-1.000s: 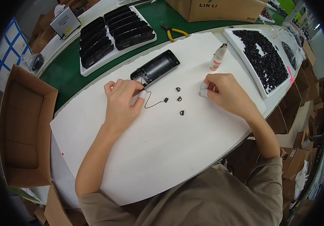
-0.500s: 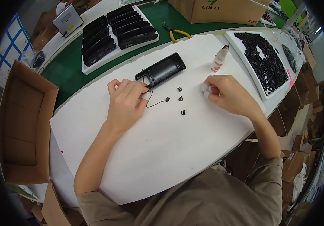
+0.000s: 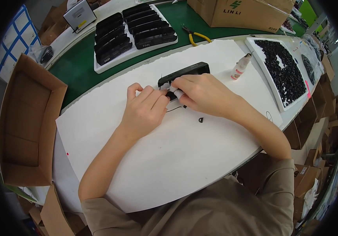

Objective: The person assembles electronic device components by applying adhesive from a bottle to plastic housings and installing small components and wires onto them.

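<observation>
Above my hands, a long black plastic casing [image 3: 190,71] is tilted up on its edge over the white paper [image 3: 169,157]. My left hand [image 3: 146,108] is closed at its near left end, thumb and fingers pinching there. From the right, my right hand [image 3: 206,94] reaches to the same spot, its fingertips pressed together; a white covering shows on them. Whatever small thing they may hold is hidden. A thin black wire [image 3: 173,109] runs out below the fingers to a small black connector [image 3: 184,106]. Nearby on the paper lies a small D-shaped black part [image 3: 201,120].
A small dropper bottle [image 3: 241,67] stands to the right. Beyond the paper are yellow-handled pliers [image 3: 196,37] and a white tray [image 3: 137,52] of black casings. At right sits a white tray [image 3: 283,102] of small black parts. Cardboard boxes stand at left [image 3: 27,129] and back [image 3: 239,15].
My right hand has moved left from the paper near the bottle to the casing, joining my left hand. The casing, lying flat before, is tipped on edge. The whole view has shifted slightly.
</observation>
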`<move>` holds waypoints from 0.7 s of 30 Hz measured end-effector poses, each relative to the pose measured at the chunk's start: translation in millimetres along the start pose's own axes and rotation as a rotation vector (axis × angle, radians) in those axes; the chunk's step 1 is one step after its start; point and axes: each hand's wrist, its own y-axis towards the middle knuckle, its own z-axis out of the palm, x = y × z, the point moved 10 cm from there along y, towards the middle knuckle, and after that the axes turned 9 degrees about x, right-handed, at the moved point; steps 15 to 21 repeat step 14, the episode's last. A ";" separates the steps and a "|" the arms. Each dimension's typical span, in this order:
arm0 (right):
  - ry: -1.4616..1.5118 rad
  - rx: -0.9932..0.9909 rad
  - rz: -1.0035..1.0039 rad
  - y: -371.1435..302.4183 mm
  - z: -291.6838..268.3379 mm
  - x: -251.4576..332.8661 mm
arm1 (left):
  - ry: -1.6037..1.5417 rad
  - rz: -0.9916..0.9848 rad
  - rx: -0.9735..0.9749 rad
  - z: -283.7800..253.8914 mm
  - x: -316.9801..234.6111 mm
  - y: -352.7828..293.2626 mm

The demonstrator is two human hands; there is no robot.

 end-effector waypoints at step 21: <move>0.127 -0.093 0.029 -32.4 -30.8 -2.7 | -0.025 -0.010 0.003 3.6 2.7 0.0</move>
